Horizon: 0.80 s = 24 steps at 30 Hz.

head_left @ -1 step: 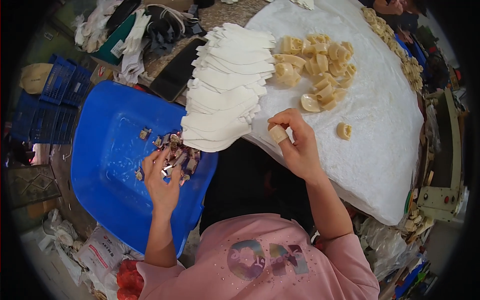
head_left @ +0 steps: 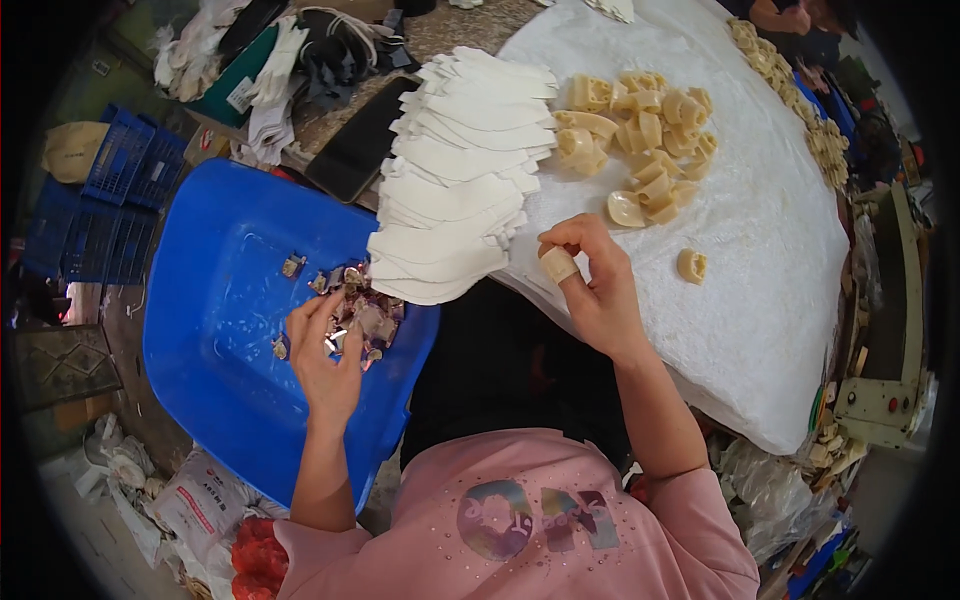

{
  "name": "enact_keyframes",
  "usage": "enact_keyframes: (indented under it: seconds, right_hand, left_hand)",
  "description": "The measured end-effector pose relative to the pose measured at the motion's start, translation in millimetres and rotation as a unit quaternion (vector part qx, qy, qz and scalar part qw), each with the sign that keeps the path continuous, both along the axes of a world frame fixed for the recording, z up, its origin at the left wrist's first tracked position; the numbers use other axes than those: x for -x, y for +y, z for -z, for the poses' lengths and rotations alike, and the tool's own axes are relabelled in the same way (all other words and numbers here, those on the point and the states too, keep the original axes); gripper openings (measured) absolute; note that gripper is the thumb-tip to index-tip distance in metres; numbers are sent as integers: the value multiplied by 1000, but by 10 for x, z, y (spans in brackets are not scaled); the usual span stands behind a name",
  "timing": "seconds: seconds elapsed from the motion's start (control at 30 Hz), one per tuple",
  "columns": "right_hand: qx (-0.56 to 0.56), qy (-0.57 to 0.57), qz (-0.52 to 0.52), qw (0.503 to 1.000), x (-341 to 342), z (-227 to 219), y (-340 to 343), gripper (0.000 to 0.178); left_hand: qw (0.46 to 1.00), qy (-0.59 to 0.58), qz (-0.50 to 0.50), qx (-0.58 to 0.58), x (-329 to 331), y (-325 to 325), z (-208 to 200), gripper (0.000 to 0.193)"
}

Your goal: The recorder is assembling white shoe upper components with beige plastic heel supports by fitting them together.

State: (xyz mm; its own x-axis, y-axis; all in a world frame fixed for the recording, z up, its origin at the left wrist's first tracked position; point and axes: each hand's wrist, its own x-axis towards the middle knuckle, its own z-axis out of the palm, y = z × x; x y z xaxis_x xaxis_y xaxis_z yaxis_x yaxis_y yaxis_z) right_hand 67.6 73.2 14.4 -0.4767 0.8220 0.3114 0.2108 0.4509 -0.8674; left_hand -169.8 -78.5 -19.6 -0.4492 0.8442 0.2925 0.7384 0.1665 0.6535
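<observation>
Far out beyond the left hand (head_left: pixel 322 352), at the room's edge, stand blue crates (head_left: pixel 105 195) on a dark floor, with crumpled bags (head_left: pixel 190 505) below the forearm. Under that hand sits a big blue tub (head_left: pixel 215 400), its bare bottom spreading away to the hand's left. The left hand lies palm-down in the tub, fingers spread apart and curled over a small heap of shiny metal scraps (head_left: pixel 362 318); whether any scrap is actually pinched, I cannot tell. The scraps are small, silvery and brownish, bunched just past the fingertips near the tub's right rim, with a few strays lying apart.

Beyond the tub, a dark phone (head_left: pixel 358 150) lies on a speckled counter beside a pile of gloves (head_left: pixel 290 70). Between the two hands fans a stack of white cut sheets (head_left: pixel 455 180), overlapping the tub's rim.

The right hand (head_left: pixel 592 285) rests on a white cloth (head_left: pixel 780 300) covering the table, fingers closed together, with a tan bandage (head_left: pixel 558 264) wrapped on one finger. Beyond it lies a cluster of pale yellow moulded pieces (head_left: pixel 640 135); one single piece (head_left: pixel 690 265) sits to its right.
</observation>
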Motion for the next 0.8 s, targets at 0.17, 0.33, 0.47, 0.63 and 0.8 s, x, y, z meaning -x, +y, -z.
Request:
enact_keyframes:
  seconds: [0.17,0.33,0.47,0.63,0.8]
  right_hand:
    - [-103,-93,53,989,215,-70,241,19]
    - [-159,-210,93,960,448,-5,429,15]
    - [-171,-223,61,958,530,-37,405,13]
    - [-53,-66,-6,996,543,-260,286,11]
    - [161,197,-36,967,356,-653,106,14]
  left_hand:
    - [988,17,111,-103,-267,407,-148,33]
    - [956,84,240,-145,-655,783,-253,38]
    - [950,124,263,-113,-716,912,-226,37]
    - [944,166,266,-106,-716,907,-180,32]
    - [951,97,278,-94,-669,879,-223,36]
